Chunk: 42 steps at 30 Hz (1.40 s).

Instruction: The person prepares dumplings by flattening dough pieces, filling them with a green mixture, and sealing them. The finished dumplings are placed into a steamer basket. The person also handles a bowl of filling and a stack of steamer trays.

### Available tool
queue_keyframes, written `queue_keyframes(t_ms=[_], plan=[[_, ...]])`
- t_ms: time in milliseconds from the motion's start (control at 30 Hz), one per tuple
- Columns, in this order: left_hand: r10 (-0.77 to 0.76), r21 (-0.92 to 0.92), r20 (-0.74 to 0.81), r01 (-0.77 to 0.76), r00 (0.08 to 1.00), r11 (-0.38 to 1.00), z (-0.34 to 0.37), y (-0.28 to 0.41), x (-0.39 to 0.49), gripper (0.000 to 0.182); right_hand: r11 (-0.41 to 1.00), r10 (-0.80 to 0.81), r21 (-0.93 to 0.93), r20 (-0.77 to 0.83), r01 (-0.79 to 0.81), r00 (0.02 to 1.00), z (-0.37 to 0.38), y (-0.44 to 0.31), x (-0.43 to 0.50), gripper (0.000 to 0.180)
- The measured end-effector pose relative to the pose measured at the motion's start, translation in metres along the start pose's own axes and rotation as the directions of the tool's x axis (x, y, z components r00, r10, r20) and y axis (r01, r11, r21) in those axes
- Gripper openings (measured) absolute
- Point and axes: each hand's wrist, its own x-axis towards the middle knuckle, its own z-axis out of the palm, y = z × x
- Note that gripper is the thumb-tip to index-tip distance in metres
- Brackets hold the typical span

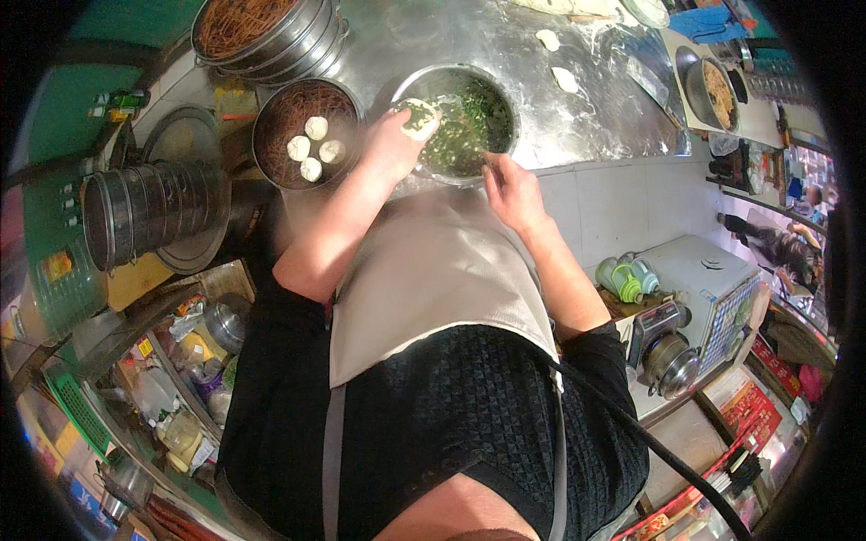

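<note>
My left hand (394, 147) holds a round dough wrapper (425, 130) with green filling on it, above the left side of a metal bowl (515, 135). Chopped greens mixed with pale bits make up the filling (467, 128) in the bowl. At the bowl's near right rim is my right hand (514, 193), its fingers pinched together; whether they grip a thin tool is too small to tell. Left of the bowl, a round steamer tray (256, 138) lined with brown strands carries several white filled buns (316, 128). Two flattened dough pieces (564, 80) lie on the floured metal table (460, 34).
Stacked metal steamers (291, 51) stand at the back left, and another stack (149, 213) is at far left. A flat metal blade (646, 80) lies on the table's right. Beyond it sits a bowl of light brown food (717, 91). A black cable (636, 426) runs beside my right side.
</note>
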Motion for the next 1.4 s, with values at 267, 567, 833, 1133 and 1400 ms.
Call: queue_keyframes(t_ms=[267, 567, 833, 1133, 1400], plan=[[-0.254, -0.552, 0.226, 0.338, 0.941, 0.762, 0.053, 0.051, -0.046, 0.027, 0.751, 0.280, 0.581, 0.153, -0.315, 0.948, -0.010, -0.009, 0.047, 0.021], [-0.151, -0.221, 0.248, 0.208, 0.957, 0.953, 0.067, 0.044, -0.056, 0.033, 0.788, 0.210, 0.545, 0.197, -0.285, 0.958, -0.018, -0.038, 0.063, 0.014], [-0.128, 0.053, 0.200, 0.119, 0.971, 0.991, 0.062, 0.039, -0.053, 0.032, 0.946, 0.016, 0.322, 0.095, -0.046, 0.995, -0.020, -0.050, 0.065, 0.014], [-0.194, -0.034, 0.330, 0.218, 0.924, 0.975, 0.065, 0.063, -0.055, 0.037, 0.958, 0.049, 0.271, 0.155, -0.090, 0.987, -0.025, -0.057, 0.069, 0.018], [-0.232, -0.205, 0.350, 0.316, 0.907, 0.926, 0.056, 0.058, -0.052, 0.034, 0.945, 0.111, 0.287, 0.170, -0.157, 0.979, -0.031, -0.056, 0.071, 0.019]])
